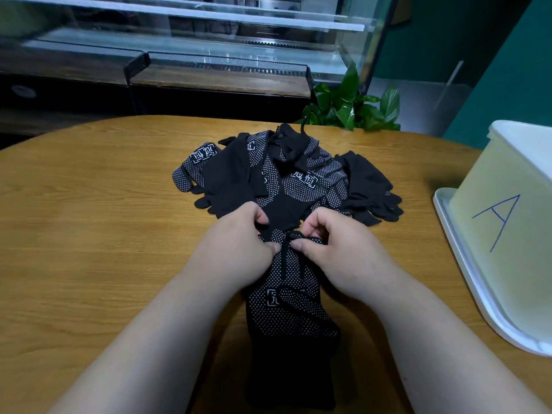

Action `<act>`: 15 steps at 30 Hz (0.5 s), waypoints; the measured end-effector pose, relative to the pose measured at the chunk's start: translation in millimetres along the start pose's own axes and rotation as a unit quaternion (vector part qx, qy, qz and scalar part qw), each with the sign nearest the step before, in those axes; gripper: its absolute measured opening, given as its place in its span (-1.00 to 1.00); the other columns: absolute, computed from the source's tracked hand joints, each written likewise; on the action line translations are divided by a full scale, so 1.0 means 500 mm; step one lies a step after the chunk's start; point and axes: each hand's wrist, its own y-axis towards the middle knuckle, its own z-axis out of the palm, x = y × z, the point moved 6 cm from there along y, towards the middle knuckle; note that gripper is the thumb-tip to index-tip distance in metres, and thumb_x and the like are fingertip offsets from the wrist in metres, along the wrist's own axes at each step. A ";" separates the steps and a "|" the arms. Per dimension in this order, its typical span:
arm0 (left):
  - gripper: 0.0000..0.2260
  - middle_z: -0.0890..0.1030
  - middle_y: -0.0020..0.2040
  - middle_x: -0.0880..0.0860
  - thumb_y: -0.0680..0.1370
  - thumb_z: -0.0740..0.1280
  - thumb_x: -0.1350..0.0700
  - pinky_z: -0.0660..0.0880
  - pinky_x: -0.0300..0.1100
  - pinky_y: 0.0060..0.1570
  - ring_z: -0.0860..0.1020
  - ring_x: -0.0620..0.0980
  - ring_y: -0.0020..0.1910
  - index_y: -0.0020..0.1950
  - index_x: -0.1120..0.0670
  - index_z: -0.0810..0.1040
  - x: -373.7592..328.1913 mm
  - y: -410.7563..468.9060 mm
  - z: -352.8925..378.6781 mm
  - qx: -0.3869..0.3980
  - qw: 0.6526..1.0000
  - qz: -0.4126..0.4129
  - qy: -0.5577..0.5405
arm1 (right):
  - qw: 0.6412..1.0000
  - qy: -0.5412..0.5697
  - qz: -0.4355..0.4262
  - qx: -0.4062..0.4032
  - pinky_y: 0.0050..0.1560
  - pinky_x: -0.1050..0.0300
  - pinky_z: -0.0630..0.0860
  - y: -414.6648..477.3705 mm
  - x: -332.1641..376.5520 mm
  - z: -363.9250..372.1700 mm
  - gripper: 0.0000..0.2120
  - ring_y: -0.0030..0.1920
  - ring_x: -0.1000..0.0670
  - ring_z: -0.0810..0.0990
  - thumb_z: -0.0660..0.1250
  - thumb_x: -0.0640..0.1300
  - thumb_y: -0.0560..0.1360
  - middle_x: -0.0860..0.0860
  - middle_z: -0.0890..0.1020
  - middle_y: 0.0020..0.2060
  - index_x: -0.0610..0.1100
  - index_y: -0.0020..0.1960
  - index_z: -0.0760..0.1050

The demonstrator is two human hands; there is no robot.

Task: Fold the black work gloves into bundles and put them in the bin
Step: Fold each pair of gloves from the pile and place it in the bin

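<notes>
**Both hands pinching the far end of one dotted glove**

- Left hand point(239, 240) and right hand point(334, 249) sit side by side, almost touching. Fingers and thumbs of both are curled in and pinching the far edge of a black dotted glove point(289, 312). Neither hand is spread.
- The cloth is bunched into a small fold where the two pinches meet.
- From the grip back toward the person, the glove lies flat on the wooden table point(89, 234), white-dot side up. Its white printed logo is just below the hands and the plain black cuff is nearest the person. Both forearms flank it.
- Can't tell whether it is a single glove or two stacked.
- Just beyond the grip is a loose pile of black work gloves point(286, 174), unfolded and overlapping. Some lie dot side up with the same white logo, some plain side up. The pile's near edge touches or slips under the fingertips; the exact contact is hidden.
- Well to the right of the grip is a white plastic bin point(501, 234) with a blue letter "A" point(498, 219) drawn on its near wall. Only part of its inside shows, so its contents cannot be told.
- The bin stands on a flat white tray point(466, 276), which sticks out toward the hands.
- Far beyond the grip, past the table edge, is a green leafy plant point(349, 106), and behind it a glass display case point(209, 31) with shelves.
</notes>
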 end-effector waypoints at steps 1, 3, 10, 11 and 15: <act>-0.71 0.52 -0.14 -0.16 0.46 0.49 -0.04 0.34 -0.17 -0.16 0.51 -0.11 -0.10 0.08 -0.13 0.44 -0.004 -0.003 0.004 -0.002 1.000 0.001 0.008 | 1.000 -0.001 0.001 -0.001 -0.27 0.23 0.37 0.000 0.000 0.000 -0.76 -0.26 0.15 0.45 0.47 0.07 0.48 0.10 0.53 -0.31 0.06 -0.18 0.42; -0.69 0.51 -0.16 -0.19 0.47 0.48 -0.04 0.33 -0.18 -0.13 0.49 -0.10 -0.08 0.12 -0.13 0.43 -0.010 -0.006 0.010 -0.006 1.000 0.003 0.009 | 1.000 -0.004 0.004 -0.001 -0.27 0.21 0.38 0.000 0.000 0.001 -0.76 -0.28 0.16 0.44 0.47 0.07 0.48 0.11 0.52 -0.32 0.06 -0.18 0.41; -0.64 0.55 -0.16 -0.18 0.47 0.49 0.06 0.39 -0.21 -0.13 0.53 -0.15 -0.13 0.19 -0.12 0.45 -0.010 -0.004 0.020 -0.001 0.999 -0.001 -0.036 | 1.000 -0.013 0.016 0.000 -0.27 0.17 0.39 -0.001 -0.002 0.004 -0.77 -0.30 0.14 0.45 0.46 0.09 0.48 0.10 0.54 -0.30 0.05 -0.17 0.42; -0.65 0.54 -0.16 -0.18 0.48 0.49 0.07 0.38 -0.21 -0.13 0.52 -0.17 -0.15 0.19 -0.11 0.46 -0.010 -0.004 0.021 0.005 0.999 0.000 -0.037 | 1.000 -0.012 0.017 0.000 -0.26 0.16 0.40 -0.001 -0.003 0.003 -0.77 -0.29 0.13 0.45 0.46 0.09 0.48 0.10 0.54 -0.30 0.05 -0.17 0.43; -0.67 0.54 -0.18 -0.16 0.47 0.49 0.11 0.40 -0.23 -0.18 0.50 -0.23 -0.20 0.16 -0.11 0.49 -0.009 -0.001 0.023 0.020 0.998 0.007 -0.051 | 1.000 -0.001 0.024 -0.005 -0.25 0.15 0.41 0.000 -0.007 0.003 -0.77 -0.29 0.13 0.46 0.47 0.08 0.47 0.10 0.55 -0.31 0.05 -0.16 0.44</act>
